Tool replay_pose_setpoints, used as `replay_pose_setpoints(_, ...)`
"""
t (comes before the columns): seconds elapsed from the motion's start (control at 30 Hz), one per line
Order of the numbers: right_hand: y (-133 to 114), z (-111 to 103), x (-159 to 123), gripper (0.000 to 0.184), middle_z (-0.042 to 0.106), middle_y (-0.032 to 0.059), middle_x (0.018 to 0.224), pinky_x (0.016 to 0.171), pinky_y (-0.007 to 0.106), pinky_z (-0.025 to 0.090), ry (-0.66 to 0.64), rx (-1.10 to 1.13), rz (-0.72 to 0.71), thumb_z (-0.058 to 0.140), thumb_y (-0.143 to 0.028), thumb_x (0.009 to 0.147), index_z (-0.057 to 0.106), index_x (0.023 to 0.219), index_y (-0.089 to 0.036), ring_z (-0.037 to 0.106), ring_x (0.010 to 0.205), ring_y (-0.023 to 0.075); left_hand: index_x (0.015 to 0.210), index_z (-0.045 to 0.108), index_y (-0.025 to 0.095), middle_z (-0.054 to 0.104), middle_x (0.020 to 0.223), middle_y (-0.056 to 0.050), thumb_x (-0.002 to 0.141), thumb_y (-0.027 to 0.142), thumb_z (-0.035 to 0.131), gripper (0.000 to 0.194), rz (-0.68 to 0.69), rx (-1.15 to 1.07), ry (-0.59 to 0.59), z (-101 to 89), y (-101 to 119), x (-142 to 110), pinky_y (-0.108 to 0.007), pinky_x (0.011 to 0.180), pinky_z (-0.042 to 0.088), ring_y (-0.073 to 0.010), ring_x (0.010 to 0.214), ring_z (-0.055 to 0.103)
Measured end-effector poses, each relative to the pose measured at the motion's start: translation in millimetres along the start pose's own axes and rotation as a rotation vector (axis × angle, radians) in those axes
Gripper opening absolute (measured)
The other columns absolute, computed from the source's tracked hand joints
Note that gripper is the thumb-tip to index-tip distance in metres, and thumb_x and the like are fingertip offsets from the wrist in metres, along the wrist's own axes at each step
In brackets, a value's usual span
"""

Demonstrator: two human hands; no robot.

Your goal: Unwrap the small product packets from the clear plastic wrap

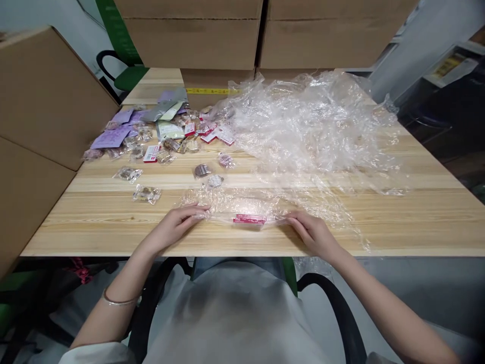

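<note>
A sheet of clear plastic wrap (223,202) stretches between my hands near the table's front edge. My left hand (180,223) pinches its left end, fingertips pressed together on the film. At the other end, my right hand (311,230) grips the film between thumb and fingers. Midway between them a small red-and-white card or packet (249,219) lies at the film's near edge; whatever else it covers is hard to make out. Just beyond the film are a dark round item in a clear bag (202,170), a pale one (214,181) and a pinkish one (226,160).
A large crumpled heap of clear plastic wrap (318,121) covers the back right of the wooden table (94,227). Several small bagged items and purple packets (111,136) are piled at back left. Cardboard boxes stand behind (193,40) and at left (49,101).
</note>
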State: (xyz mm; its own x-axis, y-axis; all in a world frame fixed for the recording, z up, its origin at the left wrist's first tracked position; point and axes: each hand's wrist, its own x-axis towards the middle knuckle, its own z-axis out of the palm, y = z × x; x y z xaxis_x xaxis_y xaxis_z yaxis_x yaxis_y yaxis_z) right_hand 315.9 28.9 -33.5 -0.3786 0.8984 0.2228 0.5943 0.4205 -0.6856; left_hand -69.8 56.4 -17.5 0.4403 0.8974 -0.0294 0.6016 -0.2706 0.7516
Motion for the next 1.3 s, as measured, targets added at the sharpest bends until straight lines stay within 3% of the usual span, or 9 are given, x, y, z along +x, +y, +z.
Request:
replay_pose_setpoints(0.13,-6,13,7,0.033,0.073,0.0027,0.072,0.064,0.031,0.053,0.124,-0.018,0.172,0.037,-0.039,0.104,0.061,0.091,-0.022,0.07,0.067,0.0189,0.081,0.067,0.02,0.073,0.081,-0.003,0.099,0.045,0.045,0.038,-0.131,0.048,0.239,19.8,12,-3,-0.03,0.076,0.049,-0.0209,0.08,0.067)
replay_pose_setpoints(0.3,-4,27,16,0.048,0.067,0.0052,0.065,0.048,0.027,0.032,0.176,-0.463,0.219,0.028,-0.048,0.104,0.059,0.083,-0.019,0.058,0.049,0.0185,0.07,0.055,0.021,0.06,0.066,-0.001,0.099,0.032,0.041,0.034,-0.108,0.37,0.347,38.2,23,-2,-0.033,0.073,0.038,-0.0195,0.069,0.056)
replay_pose_setpoints(0.43,-5,35,13,0.045,0.064,0.005,0.063,0.045,0.027,0.022,0.249,-0.785,0.15,0.036,-0.046,0.103,0.058,0.075,-0.018,0.052,0.045,0.016,0.061,0.05,0.021,0.058,0.071,-0.004,0.094,0.028,0.049,0.033,-0.072,0.597,0.319,45.7,21,-7,-0.036,0.074,0.038,-0.0233,0.078,0.056)
replay_pose_setpoints(0.6,-9,19,3,0.016,0.068,0.0142,0.086,0.061,0.033,0.047,0.396,-0.843,-0.13,0.057,-0.027,0.095,0.062,0.09,-0.013,0.065,0.075,0.0244,0.104,0.065,0.017,0.062,0.11,-0.016,0.088,0.029,0.065,0.02,0.102,0.719,0.605,42.7,20,-18,-0.048,0.091,0.044,-0.0334,0.11,0.056)
replay_pose_setpoints(0.67,-8,6,-3,0.012,0.07,0.0157,0.098,0.074,0.036,0.053,0.333,-0.667,-0.337,0.06,-0.019,0.092,0.062,0.102,-0.013,0.067,0.094,0.0264,0.122,0.061,0.023,0.061,0.127,-0.013,0.088,0.024,0.066,0.035,0.38,0.665,0.505,35.6,22,-20,-0.048,0.105,0.04,-0.0306,0.126,0.052)
replay_pose_setpoints(0.73,-6,-3,-8,0.029,0.069,0.0146,0.118,0.091,0.04,0.054,0.091,-0.438,-0.431,0.061,-0.02,0.092,0.06,0.12,-0.015,0.062,0.117,0.027,0.137,0.054,0.027,0.058,0.141,-0.009,0.091,0.023,0.063,0.047,0.533,0.574,0.189,27.0,25,-19,-0.047,0.115,0.035,-0.0272,0.136,0.047)
replay_pose_setpoints(0.87,1,-5,-7,0.048,0.058,0.0092,0.143,0.11,0.051,0.045,-0.18,-0.258,-0.302,0.057,-0.031,0.096,0.049,0.143,-0.023,0.049,0.137,0.0271,0.143,0.051,0.028,0.058,0.145,-0.005,0.1,0.026,0.049,0.044,0.38,0.437,-0.114,13.6,16,-10,-0.048,0.119,0.031,-0.0235,0.139,0.048)
replay_pose_setpoints(1.07,2,4,4,0.027,0.075,0.0074,0.094,0.078,0.038,0.057,0.019,-0.14,-0.133,0.042,-0.029,0.103,0.068,0.099,-0.021,0.071,0.091,0.0225,0.105,0.072,0.023,0.076,0.109,-0.007,0.101,0.037,0.046,0.03,0.125,0.162,0.143,14.7,2,-2,-0.038,0.093,0.051,-0.0231,0.104,0.069)
replay_pose_setpoints(1.3,-7,19,25,0.036,0.066,0.0029,0.068,0.051,0.029,0.036,0.055,-0.344,0.354,0.042,-0.053,0.099,0.056,0.092,-0.021,0.059,0.055,0.0203,0.102,0.062,0.019,0.072,0.093,-0.007,0.1,0.034,0.044,0.023,-0.092,0.3,0.217,29.7,16,15,-0.035,0.076,0.051,-0.0239,0.085,0.068)
